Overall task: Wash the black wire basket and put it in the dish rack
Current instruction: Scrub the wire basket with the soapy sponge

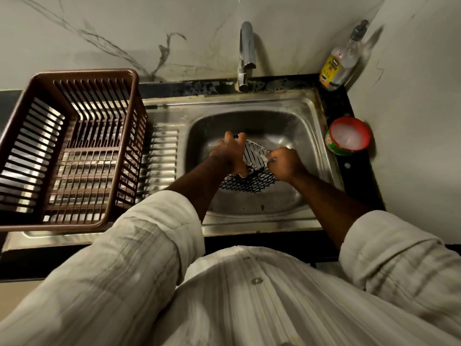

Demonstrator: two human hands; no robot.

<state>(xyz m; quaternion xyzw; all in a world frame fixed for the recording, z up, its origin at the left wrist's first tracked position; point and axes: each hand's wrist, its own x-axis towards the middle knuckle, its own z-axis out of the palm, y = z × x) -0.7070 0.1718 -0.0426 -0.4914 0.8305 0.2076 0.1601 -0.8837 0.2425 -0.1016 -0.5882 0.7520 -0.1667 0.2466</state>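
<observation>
While both hands work inside the sink (313,136) bowl, the black wire basket (252,179) sits tilted between them, mesh edge toward the person. Left hand (230,153) grips the basket's left side, fingers curled over the far rim, thumb near the front corner. Right hand (284,163) is closed round a pale pad (269,158) pressed to the basket's right edge; motion blur, so probably a scrubber, can't confirm. Dish rack (87,72), brown and slatted, stands on the drainboard left of the bowl, well apart from the basket. Faucet (247,53) behind the bowl; soap bottle (341,61) and red-green tub (349,138) on the counter at right.
</observation>
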